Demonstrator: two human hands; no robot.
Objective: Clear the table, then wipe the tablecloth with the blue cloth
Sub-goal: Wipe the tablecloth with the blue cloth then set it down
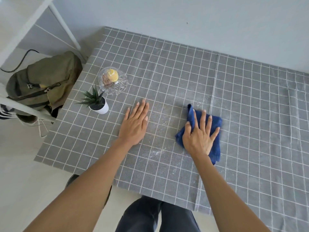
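Currently the right hand presses flat on the blue cloth at mid-table, the left hand lies open pinning the tablecloth; firm overlapping strokes should gather the white dust nearby.

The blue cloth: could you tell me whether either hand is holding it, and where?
The right hand presses flat on the blue cloth's middle, not gripping it; left hand holds nothing.

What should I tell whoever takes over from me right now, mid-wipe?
Left hand: flat and empty on the tablecloth.
Right hand: spread on the blue cloth, pressing it to the tablecloth.
Not cleared: potted plant and glass bowl stand at the table's left edge.
Done: wiping appears under way.
Left: white crumbs between the hands and beyond the blue cloth; move plant and bowl, wipe there.
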